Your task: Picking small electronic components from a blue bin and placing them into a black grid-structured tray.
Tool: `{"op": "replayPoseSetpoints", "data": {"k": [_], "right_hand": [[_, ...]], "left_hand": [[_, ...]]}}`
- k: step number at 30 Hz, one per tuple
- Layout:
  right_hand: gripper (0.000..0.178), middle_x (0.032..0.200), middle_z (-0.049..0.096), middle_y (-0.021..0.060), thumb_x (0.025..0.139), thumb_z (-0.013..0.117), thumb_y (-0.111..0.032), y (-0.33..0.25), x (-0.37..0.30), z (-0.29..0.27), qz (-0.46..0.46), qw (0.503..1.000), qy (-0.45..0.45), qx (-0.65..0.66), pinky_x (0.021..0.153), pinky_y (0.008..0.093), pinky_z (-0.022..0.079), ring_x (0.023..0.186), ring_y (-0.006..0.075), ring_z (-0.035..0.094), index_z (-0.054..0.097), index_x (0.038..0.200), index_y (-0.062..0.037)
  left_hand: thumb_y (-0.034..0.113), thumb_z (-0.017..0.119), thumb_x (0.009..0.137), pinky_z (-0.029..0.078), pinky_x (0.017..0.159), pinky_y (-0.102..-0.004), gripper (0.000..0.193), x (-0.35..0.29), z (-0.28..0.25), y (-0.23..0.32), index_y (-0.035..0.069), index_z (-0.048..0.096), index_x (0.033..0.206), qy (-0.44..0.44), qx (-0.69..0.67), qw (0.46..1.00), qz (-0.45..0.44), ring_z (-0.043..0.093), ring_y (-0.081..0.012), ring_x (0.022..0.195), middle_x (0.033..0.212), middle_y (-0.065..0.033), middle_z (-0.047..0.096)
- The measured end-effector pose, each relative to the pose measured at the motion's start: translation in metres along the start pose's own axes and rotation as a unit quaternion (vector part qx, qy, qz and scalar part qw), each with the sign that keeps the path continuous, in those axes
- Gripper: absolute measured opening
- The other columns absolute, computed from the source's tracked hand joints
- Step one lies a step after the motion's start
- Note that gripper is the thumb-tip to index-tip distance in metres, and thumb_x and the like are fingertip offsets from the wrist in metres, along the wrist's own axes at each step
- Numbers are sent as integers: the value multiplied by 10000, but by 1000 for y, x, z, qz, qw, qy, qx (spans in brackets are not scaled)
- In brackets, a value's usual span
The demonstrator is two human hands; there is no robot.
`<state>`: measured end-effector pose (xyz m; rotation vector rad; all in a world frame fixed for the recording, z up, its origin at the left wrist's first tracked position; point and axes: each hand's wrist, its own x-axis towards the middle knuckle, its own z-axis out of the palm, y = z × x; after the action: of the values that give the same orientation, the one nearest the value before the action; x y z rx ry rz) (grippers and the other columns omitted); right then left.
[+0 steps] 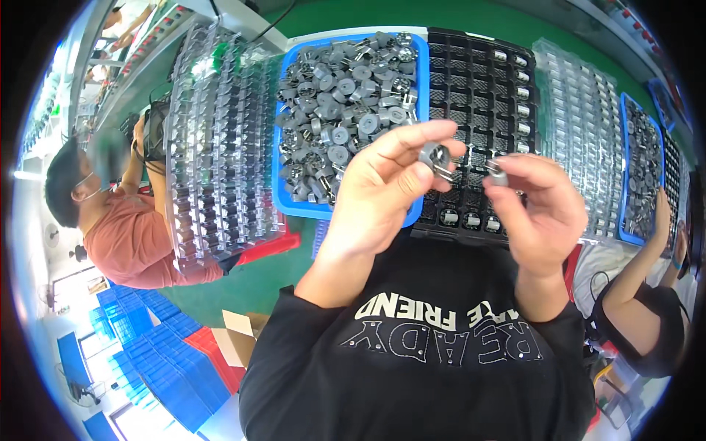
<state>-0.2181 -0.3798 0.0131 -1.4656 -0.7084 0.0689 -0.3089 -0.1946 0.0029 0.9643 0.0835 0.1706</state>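
Note:
My left hand [382, 187] is raised palm up, pinching a grey round plastic part with metal pins [435, 156] between thumb and fingers. The pins point toward my right hand. A short gap away, my right hand [540, 202] pinches a small silver cylindrical part [498, 176] between thumb and forefinger. Beyond my left hand stands a blue tray [278, 147], heaped with loose grey parts [340, 137] of the same kind. Behind both hands is a black compartment tray [460, 92]; silver cylinders sit in its right column and some of its near pockets.
Clear plastic trays rise on the left [220, 147] and lie on the right [577, 132]. Farther right is another blue tray [626, 220] of grey parts. Co-workers sit on both sides. Blue crates [173, 367] and a cardboard box [234, 338] are at the lower left.

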Motion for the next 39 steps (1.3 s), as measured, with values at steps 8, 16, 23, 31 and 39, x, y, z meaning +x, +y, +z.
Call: {"op": "replayPoseSetpoints", "data": {"k": [8,16,23,31,39], "right_hand": [[363,902,715,97,691,878,-19,-11,17,19,-204,968,-35,-142,660,300,563,782,220,682,746,1028,-15],[338,873,699,109,681,861,-11,-10,14,18,-187,963,-60,-183,629,298,555,756,222,676,750,1000,-25],[282,893,719,129,747,839,-21,-5,10,19,-199,955,-92,-201,678,302,543,771,250,682,731,1002,30],[215,904,701,95,742,841,-17,5,4,19,-89,990,-73,-86,716,312,540,829,210,678,695,900,-3],[140,894,647,101,745,750,17,18,-42,14,19,959,-159,-233,734,336,526,803,251,646,665,845,-33]], "left_hand": [[185,732,939,509,1009,-346,519,-6,17,-1,-53,552,1363,3,-49,999,21,644,-215,1162,1282,-164,654],[153,756,915,522,980,-327,496,-9,11,-7,-67,580,1323,11,-30,999,31,658,-196,1114,1258,-157,666],[123,771,896,538,936,-308,493,-11,-3,-6,-83,588,1306,-12,-7,1000,5,667,-185,1070,1244,-162,672],[75,799,862,558,904,-307,487,-14,6,-7,-71,608,1286,13,11,999,44,669,-184,1056,1188,-150,677],[-98,723,792,527,898,-284,402,-34,-27,9,-28,687,1187,141,380,913,47,629,-130,997,1112,-74,678]]}}
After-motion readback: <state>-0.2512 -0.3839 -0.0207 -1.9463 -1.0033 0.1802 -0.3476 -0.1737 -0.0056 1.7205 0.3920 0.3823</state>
